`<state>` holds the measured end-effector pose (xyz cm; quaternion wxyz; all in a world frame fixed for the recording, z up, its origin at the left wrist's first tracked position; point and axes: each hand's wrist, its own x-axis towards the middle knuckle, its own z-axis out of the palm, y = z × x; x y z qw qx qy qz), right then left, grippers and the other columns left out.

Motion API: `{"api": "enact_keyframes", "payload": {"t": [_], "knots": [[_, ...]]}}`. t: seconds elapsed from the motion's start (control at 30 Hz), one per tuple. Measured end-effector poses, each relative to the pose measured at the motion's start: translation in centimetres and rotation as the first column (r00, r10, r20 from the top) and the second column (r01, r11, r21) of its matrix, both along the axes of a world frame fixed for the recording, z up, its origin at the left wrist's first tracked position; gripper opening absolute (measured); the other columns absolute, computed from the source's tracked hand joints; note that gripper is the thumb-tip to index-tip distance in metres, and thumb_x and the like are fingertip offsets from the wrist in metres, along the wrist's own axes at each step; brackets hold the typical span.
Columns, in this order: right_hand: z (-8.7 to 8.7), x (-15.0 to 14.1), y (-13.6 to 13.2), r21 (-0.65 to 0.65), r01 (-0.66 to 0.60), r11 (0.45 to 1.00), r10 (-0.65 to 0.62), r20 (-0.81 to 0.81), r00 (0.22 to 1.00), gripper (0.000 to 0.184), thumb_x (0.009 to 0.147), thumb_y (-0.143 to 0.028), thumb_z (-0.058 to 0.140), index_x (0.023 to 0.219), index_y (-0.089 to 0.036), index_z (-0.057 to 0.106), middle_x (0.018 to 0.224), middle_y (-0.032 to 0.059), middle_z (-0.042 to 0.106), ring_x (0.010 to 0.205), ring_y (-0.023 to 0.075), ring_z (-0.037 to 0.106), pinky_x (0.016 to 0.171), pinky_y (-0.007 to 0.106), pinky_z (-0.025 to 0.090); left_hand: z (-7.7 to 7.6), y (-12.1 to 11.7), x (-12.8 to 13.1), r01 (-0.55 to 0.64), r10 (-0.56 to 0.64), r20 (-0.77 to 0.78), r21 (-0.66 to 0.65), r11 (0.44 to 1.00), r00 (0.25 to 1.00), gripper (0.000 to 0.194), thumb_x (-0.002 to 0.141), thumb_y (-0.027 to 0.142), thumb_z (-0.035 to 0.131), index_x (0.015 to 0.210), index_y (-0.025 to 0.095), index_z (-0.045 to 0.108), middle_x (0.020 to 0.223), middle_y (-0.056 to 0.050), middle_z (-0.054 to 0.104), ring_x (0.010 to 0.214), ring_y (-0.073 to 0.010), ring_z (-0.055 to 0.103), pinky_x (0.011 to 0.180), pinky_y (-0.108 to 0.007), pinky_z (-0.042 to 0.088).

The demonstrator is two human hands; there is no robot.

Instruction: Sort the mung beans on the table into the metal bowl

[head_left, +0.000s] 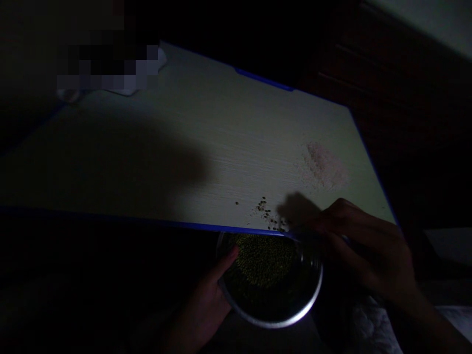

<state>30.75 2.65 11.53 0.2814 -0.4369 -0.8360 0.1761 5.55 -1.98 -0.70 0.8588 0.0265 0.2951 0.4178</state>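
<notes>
My left hand (210,300) grips the left side of a shiny metal bowl (283,322), its thumb over the rim. Small green beans (263,260), which look like mung beans, lie inside. The bowl sits just below the near blue edge of a pale tabletop (221,123), partly under it. At that edge my right hand (363,241) is closed, fingertips low against the surface; shadow hides what they hold, if anything. To its left, several loose beans (266,212) lie scattered with pale bits. Beyond it is a heap of pale grains (324,167), possibly rice.
A white object (162,59), partly blurred out, lies at the tabletop's far left, with a small round pale item (69,94) near it. Dark furniture (398,88) stands beyond the right edge. Patterned cloth (372,324) shows at the lower right. The scene is very dim.
</notes>
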Motion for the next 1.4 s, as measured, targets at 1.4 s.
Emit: {"api": "enact_keyframes", "payload": {"t": [1.4], "knots": [[1.2, -0.9, 0.7, 0.012, 0.057, 0.998, -0.057, 0.061, 0.996, 0.017, 0.096, -0.012, 0.061, 0.102, -0.021, 0.075, 0.09, 0.0051, 0.077, 0.079, 0.0161, 0.076, 0.066, 0.024, 0.06, 0.3, 0.0, 0.0, -0.032, 0.029, -0.019, -0.185, 0.982, 0.999, 0.014, 0.093, 0.028, 0.076, 0.102, 0.027, 0.087, 0.115, -0.002, 0.087, 0.122, -0.0269, 0.075, 0.12, -0.041, 0.043]]}}
